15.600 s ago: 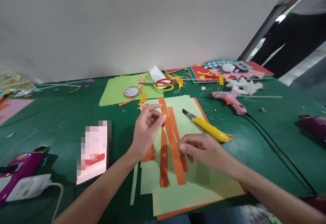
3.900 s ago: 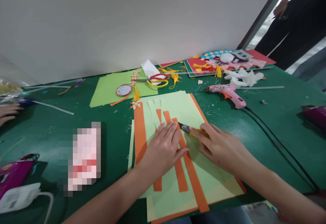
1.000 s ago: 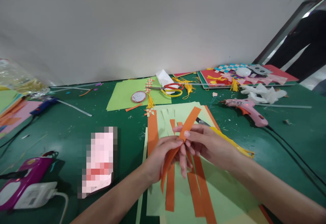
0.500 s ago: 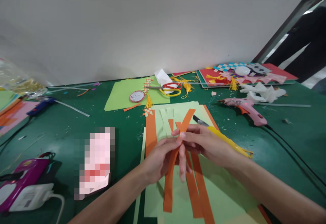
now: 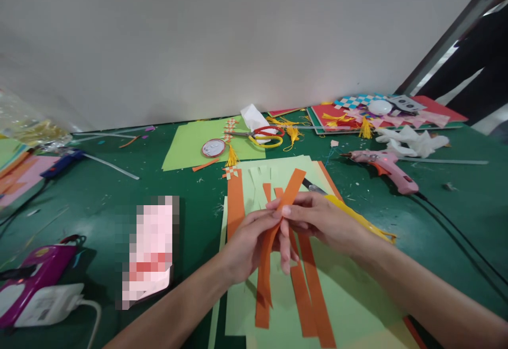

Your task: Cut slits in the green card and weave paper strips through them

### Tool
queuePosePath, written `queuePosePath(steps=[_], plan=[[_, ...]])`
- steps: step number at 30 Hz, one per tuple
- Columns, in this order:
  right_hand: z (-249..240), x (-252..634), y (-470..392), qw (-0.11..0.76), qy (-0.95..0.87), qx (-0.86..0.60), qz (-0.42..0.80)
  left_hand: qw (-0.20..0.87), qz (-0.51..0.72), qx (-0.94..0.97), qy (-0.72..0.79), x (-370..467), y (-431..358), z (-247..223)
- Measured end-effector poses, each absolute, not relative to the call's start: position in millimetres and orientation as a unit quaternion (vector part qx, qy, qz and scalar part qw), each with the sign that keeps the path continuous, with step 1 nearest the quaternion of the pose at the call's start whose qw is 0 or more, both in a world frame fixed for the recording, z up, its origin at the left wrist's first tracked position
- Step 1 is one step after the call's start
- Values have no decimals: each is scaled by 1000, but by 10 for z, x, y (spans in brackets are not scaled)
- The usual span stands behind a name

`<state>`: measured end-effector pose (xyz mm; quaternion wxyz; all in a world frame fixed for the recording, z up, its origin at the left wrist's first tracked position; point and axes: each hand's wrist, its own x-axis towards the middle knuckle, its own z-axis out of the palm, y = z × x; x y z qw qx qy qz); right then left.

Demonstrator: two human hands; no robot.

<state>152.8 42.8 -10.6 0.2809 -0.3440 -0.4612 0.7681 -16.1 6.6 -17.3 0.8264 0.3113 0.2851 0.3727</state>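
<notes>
Both hands are closed on an orange paper strip (image 5: 294,184), held slanting just above a stack of pale green paper sheets (image 5: 357,291). My left hand (image 5: 248,243) pinches its middle between thumb and fingers. Right beside it, my right hand (image 5: 325,217) grips the strip with thumb and forefinger, its other fingers partly hidden. Below the hands the orange paper shows two overlapping lower ends, slightly apart. More orange strips (image 5: 319,301) lie on the sheets underneath. A yellow-handled craft knife (image 5: 349,212) rests beside and partly behind my right hand.
Red-and-yellow scissors (image 5: 265,136) and a round container (image 5: 213,148) lie on a green sheet (image 5: 178,148). A pink glue gun (image 5: 391,169) with a cord is at right. A phone (image 5: 153,254), a purple device (image 5: 43,272) and a blue glue gun (image 5: 63,165) are at left.
The lower end of the held orange paper has parted into two overlapping layers. Both hands keep nearly the same place and grip. The view has shifted slightly.
</notes>
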Motion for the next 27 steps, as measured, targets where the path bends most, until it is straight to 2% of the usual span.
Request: queuePosePath(steps=[12,23,27], plan=[[-108,1493,408,299,-447,-410,737,715,344,436,425,-127,-13,-142],[-98,1523,427,322,-451,-396,732,704,350,445,429,-96,-6,-145],[-150,1466,380,304,-441,-415,736,682,354,457,448,-84,-16,-149]])
